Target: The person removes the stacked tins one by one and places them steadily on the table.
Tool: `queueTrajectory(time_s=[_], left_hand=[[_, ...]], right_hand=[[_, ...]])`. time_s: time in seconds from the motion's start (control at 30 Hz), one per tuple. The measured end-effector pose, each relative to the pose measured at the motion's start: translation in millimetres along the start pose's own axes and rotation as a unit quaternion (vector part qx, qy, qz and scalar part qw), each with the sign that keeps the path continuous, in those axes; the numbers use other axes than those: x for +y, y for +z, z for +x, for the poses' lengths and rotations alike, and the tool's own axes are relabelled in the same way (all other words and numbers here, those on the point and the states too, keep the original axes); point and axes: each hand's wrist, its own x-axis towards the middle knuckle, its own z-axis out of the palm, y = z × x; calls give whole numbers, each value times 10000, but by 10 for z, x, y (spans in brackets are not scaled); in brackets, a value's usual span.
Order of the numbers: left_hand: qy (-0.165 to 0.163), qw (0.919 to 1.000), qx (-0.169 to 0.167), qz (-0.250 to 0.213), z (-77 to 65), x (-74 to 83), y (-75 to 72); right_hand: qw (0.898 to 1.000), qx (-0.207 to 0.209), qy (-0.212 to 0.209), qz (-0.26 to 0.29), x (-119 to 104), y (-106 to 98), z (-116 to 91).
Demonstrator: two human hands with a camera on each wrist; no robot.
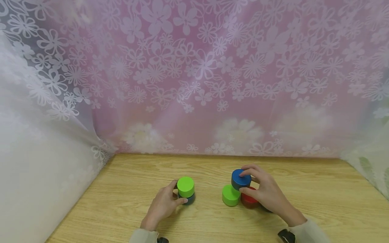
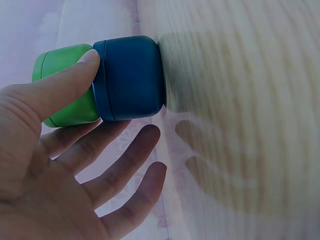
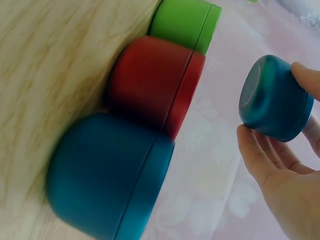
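Observation:
On the left of the table, a small round green lidded tin (image 1: 185,186) sits on a dark blue tin (image 1: 189,198). My left hand (image 1: 164,203) grips this stack near the seam, thumb on the near side and fingers behind. In the left wrist view, the thumb lies across the green tin (image 2: 70,105) to the edge of the blue tin (image 2: 132,77). My right hand (image 1: 265,190) holds another blue tin (image 1: 241,180) by its sides, raised off the table; its underside shows in the right wrist view. Below it stand a green tin (image 1: 230,195) and a red tin (image 1: 249,198).
A further blue tin (image 3: 107,177) stands beside the red one, mostly hidden by my right hand in the head view. Pink floral cloth (image 1: 194,84) hangs along the back edge of the wooden table (image 1: 136,182), with pale cloth (image 1: 39,152) at the left side.

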Motion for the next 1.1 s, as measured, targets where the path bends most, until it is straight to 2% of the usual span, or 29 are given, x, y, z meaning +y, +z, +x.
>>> queueTrajectory(time_s=[0.37, 0.7, 1.1], left_hand=[[18, 10000, -4, 33, -6, 16, -8], [-35, 10000, -33, -82, -7, 8, -4], [-40, 10000, 11, -13, -1, 16, -4]], right_hand=[[9998, 22, 156, -77, 79, -109, -76], [9993, 37, 153, -325, 133, -162, -150], [9988, 105, 121, -453, 163, -228, -188]])
